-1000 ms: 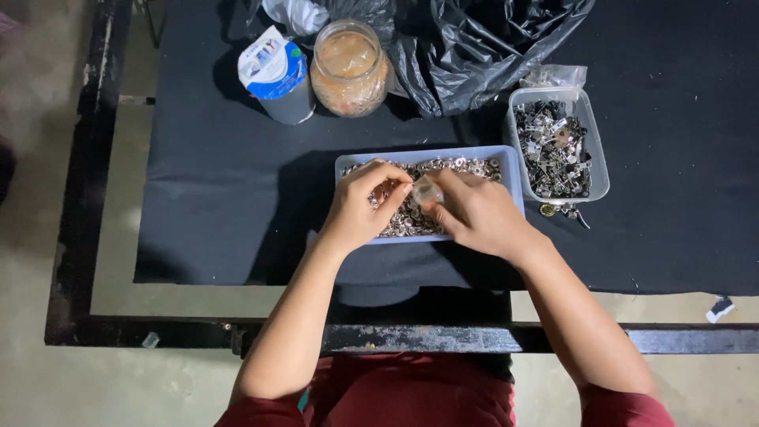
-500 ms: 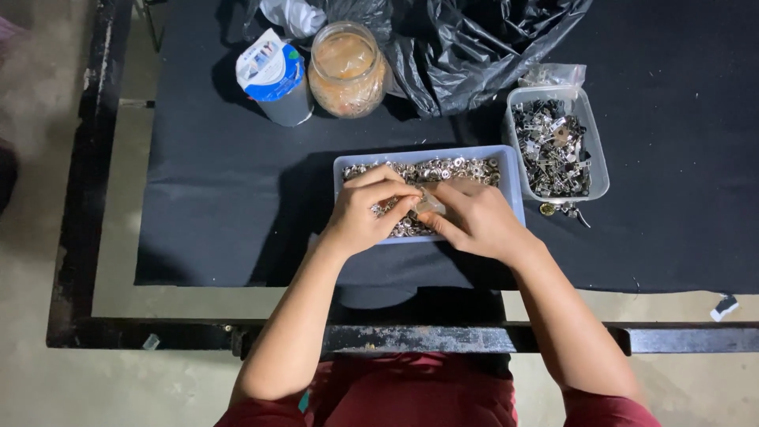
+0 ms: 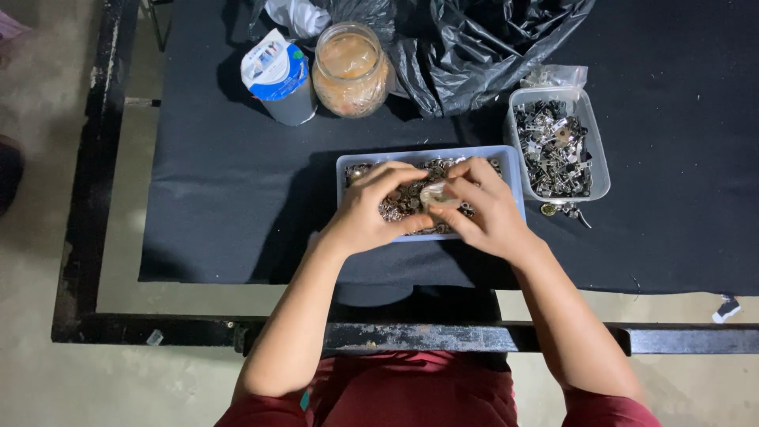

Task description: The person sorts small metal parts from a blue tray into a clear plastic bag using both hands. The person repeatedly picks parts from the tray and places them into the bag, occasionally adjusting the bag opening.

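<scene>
A black cloth [image 3: 237,198] covers the table. Both hands sit over a blue tray [image 3: 506,162] of little metal parts. The left hand [image 3: 371,209] and right hand [image 3: 486,209] pinch one small pale piece [image 3: 435,195] together.

Two bare forearms meeting at frame centre

Left hand [image 3: 371,209] and right hand [image 3: 486,209] sit side by side, fingers curled inward, fingertips pinched close together; both forearms rise from the lower edge, converging upward.
</scene>
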